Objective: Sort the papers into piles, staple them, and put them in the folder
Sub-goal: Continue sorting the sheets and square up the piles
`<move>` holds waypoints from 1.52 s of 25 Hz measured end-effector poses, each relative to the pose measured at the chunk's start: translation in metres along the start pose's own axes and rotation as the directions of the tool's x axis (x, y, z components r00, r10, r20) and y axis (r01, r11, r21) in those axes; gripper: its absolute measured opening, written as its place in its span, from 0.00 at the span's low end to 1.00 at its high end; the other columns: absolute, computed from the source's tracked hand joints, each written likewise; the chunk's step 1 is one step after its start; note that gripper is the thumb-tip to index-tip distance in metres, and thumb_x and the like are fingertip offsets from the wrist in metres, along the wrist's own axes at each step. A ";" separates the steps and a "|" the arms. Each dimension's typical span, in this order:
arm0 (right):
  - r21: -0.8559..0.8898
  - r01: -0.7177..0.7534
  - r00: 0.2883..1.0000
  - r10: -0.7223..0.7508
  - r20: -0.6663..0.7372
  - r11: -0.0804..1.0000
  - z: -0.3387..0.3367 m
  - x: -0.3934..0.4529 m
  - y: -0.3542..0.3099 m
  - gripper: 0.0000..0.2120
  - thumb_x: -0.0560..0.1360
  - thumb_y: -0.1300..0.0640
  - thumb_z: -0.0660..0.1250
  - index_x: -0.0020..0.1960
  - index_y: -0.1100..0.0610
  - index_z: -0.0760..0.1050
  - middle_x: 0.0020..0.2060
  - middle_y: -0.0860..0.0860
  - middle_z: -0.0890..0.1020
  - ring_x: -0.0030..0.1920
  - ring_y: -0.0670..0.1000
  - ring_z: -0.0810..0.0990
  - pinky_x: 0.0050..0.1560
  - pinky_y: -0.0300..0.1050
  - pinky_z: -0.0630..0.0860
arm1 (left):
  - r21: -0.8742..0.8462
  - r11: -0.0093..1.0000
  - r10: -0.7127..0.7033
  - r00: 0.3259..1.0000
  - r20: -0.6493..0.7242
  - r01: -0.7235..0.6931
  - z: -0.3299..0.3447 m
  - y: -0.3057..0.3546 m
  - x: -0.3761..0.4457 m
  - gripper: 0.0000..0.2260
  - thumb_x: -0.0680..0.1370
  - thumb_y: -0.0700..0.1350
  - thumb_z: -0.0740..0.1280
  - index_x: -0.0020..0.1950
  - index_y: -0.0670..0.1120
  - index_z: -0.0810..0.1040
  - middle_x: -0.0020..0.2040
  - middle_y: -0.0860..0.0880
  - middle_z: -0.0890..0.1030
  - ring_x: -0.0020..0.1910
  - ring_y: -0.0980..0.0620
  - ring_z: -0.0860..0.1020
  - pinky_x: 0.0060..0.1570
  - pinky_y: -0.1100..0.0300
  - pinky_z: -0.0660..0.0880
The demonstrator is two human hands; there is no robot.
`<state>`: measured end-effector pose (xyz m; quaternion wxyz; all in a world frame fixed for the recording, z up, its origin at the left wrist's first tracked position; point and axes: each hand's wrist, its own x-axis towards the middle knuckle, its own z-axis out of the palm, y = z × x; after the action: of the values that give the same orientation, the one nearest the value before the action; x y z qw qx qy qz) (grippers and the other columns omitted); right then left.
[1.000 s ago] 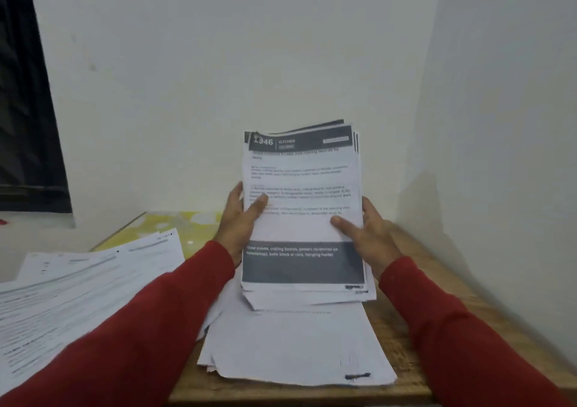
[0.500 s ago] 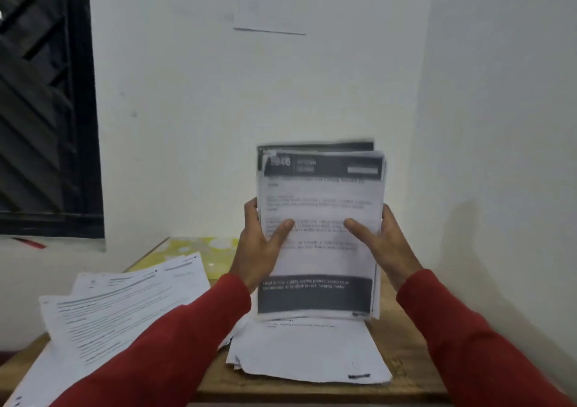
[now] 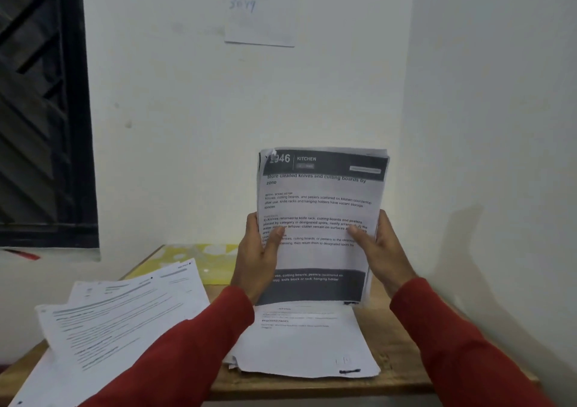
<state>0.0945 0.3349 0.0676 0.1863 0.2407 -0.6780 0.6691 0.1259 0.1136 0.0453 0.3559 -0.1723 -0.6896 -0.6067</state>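
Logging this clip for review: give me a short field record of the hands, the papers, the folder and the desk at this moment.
held: stack of papers, upright above the desk, top page headed KITCHEN
left hand: grips the stack's left edge
right hand: grips its right edge
on desk: white pile under the stack; loose sheets fanned at left
folder: yellow folder lies at the back
stapler: none visible

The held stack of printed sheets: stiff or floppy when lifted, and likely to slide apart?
The stack of printed sheets stands upright between the left hand and right hand, so it is probably fairly stiff together. Uneven top edges suggest loose sheets that could slip.
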 end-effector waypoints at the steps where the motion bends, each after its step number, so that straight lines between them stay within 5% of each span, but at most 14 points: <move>1: -0.011 -0.022 1.000 0.022 0.017 1.000 0.000 -0.005 0.007 0.14 0.81 0.60 0.64 0.64 0.48 0.69 0.59 0.46 0.82 0.59 0.45 0.81 0.60 0.47 0.79 | 0.027 0.999 -0.023 1.000 0.013 0.023 -0.002 -0.005 -0.004 0.08 0.83 0.47 0.62 0.61 0.49 0.69 0.55 0.54 0.81 0.52 0.57 0.82 0.46 0.62 0.80; 7: -0.066 -0.156 0.988 0.153 -0.035 0.986 -0.005 -0.018 0.025 0.13 0.81 0.58 0.64 0.64 0.50 0.72 0.58 0.48 0.82 0.57 0.48 0.82 0.58 0.48 0.80 | 0.152 0.985 -0.091 0.995 0.046 0.083 0.005 -0.015 -0.008 0.03 0.84 0.45 0.58 0.58 0.50 0.67 0.57 0.52 0.80 0.55 0.56 0.80 0.52 0.61 0.78; 10: -0.148 -0.202 0.971 0.179 -0.156 0.968 -0.045 0.005 0.005 0.15 0.76 0.63 0.70 0.62 0.59 0.74 0.54 0.55 0.83 0.50 0.53 0.83 0.49 0.45 0.80 | 0.191 0.963 -0.214 0.970 0.112 0.190 0.033 -0.001 0.013 0.12 0.84 0.45 0.59 0.66 0.46 0.61 0.59 0.47 0.78 0.56 0.49 0.79 0.58 0.55 0.75; 12: -0.257 -0.268 0.951 0.213 -0.223 0.929 -0.088 0.014 0.005 0.19 0.73 0.66 0.73 0.63 0.63 0.75 0.54 0.59 0.82 0.51 0.58 0.82 0.53 0.49 0.79 | 0.132 0.922 -0.384 0.896 0.223 0.363 0.058 0.008 0.015 0.19 0.83 0.45 0.60 0.70 0.49 0.55 0.55 0.47 0.79 0.49 0.48 0.80 0.51 0.48 0.80; 15: -0.438 -0.437 0.895 0.330 -0.301 0.785 -0.147 0.010 0.019 0.23 0.71 0.66 0.75 0.64 0.66 0.75 0.56 0.60 0.81 0.53 0.61 0.81 0.58 0.50 0.75 | 0.103 0.829 -0.548 0.760 0.351 0.550 0.090 0.015 -0.001 0.28 0.81 0.36 0.63 0.76 0.52 0.57 0.51 0.46 0.77 0.38 0.50 0.80 0.29 0.55 0.80; 17: -0.533 -0.523 0.852 0.420 -0.312 0.665 -0.169 0.001 0.036 0.22 0.71 0.66 0.76 0.62 0.68 0.76 0.54 0.60 0.82 0.51 0.59 0.80 0.56 0.47 0.73 | 0.186 0.835 -0.547 0.739 0.393 0.518 0.102 0.008 -0.014 0.24 0.80 0.33 0.62 0.70 0.53 0.64 0.47 0.45 0.76 0.36 0.49 0.80 0.25 0.55 0.79; 21: -0.744 -0.559 0.777 0.544 -0.317 0.365 -0.178 -0.010 0.069 0.24 0.70 0.60 0.77 0.63 0.66 0.75 0.61 0.62 0.80 0.57 0.59 0.79 0.59 0.46 0.71 | 0.379 0.857 -0.492 0.771 0.403 0.349 0.084 -0.003 -0.027 0.23 0.81 0.37 0.62 0.76 0.46 0.63 0.46 0.50 0.77 0.32 0.54 0.79 0.23 0.59 0.73; 23: -0.847 -0.489 0.794 0.508 -0.333 0.208 -0.167 -0.012 0.062 0.25 0.73 0.55 0.76 0.63 0.64 0.72 0.64 0.64 0.76 0.62 0.62 0.76 0.60 0.48 0.71 | 0.461 0.872 -0.361 0.854 0.374 0.166 0.053 0.002 -0.025 0.18 0.81 0.40 0.64 0.72 0.42 0.70 0.49 0.49 0.80 0.30 0.60 0.75 0.33 0.60 0.75; 25: -0.923 -0.352 0.903 0.316 -0.291 0.157 -0.150 -0.014 0.044 0.27 0.75 0.51 0.73 0.65 0.64 0.68 0.64 0.66 0.74 0.64 0.64 0.74 0.62 0.52 0.72 | 0.541 0.841 -0.204 0.934 0.294 0.014 0.010 0.005 -0.019 0.15 0.81 0.44 0.66 0.67 0.43 0.77 0.52 0.48 0.83 0.31 0.66 0.73 0.40 0.68 0.71; 28: -0.862 -0.114 0.992 0.099 -0.074 0.495 -0.084 -0.041 0.012 0.32 0.74 0.42 0.71 0.71 0.57 0.70 0.61 0.55 0.78 0.64 0.58 0.75 0.64 0.47 0.69 | 0.754 0.655 -0.341 0.913 0.225 0.059 -0.051 -0.004 -0.012 0.20 0.80 0.58 0.64 0.65 0.47 0.78 0.56 0.49 0.81 0.42 0.58 0.78 0.48 0.66 0.74; 30: -0.777 0.006 0.964 0.202 0.171 0.630 -0.035 -0.073 -0.001 0.42 0.66 0.24 0.63 0.72 0.47 0.70 0.60 0.42 0.75 0.65 0.47 0.73 0.65 0.41 0.67 | 0.914 0.403 -0.544 0.818 0.190 0.056 -0.067 -0.025 -0.018 0.30 0.77 0.68 0.59 0.71 0.49 0.73 0.65 0.47 0.78 0.59 0.46 0.77 0.63 0.52 0.72; 32: -0.820 0.176 0.882 0.284 0.377 0.544 -0.007 -0.097 0.004 0.47 0.62 0.17 0.55 0.75 0.40 0.63 0.69 0.38 0.68 0.72 0.42 0.64 0.73 0.42 0.62 | 0.964 0.267 -0.645 0.746 0.166 0.016 -0.064 -0.041 -0.027 0.34 0.76 0.71 0.56 0.73 0.49 0.70 0.70 0.46 0.74 0.69 0.42 0.70 0.68 0.47 0.68; 35: -0.860 0.386 0.830 0.283 0.482 0.333 0.000 -0.112 0.015 0.41 0.69 0.21 0.50 0.77 0.38 0.58 0.77 0.40 0.60 0.79 0.47 0.54 0.77 0.48 0.55 | 0.960 0.279 -0.632 0.755 0.175 0.011 -0.051 -0.052 -0.032 0.34 0.77 0.71 0.55 0.69 0.46 0.74 0.70 0.44 0.72 0.69 0.41 0.69 0.66 0.47 0.68; 38: -0.826 0.467 0.787 0.278 0.551 0.314 -0.006 -0.115 0.020 0.40 0.68 0.19 0.44 0.74 0.35 0.62 0.76 0.37 0.62 0.79 0.45 0.51 0.78 0.53 0.50 | 0.965 0.261 -0.605 0.777 0.177 -0.017 -0.043 -0.054 -0.030 0.29 0.78 0.69 0.56 0.60 0.45 0.76 0.64 0.43 0.75 0.65 0.40 0.71 0.60 0.49 0.69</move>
<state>0.1762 0.3498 -0.0142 0.1044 0.3280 -0.9388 0.0149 0.1226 0.0671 -0.0139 0.0592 0.0480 -0.9939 -0.0798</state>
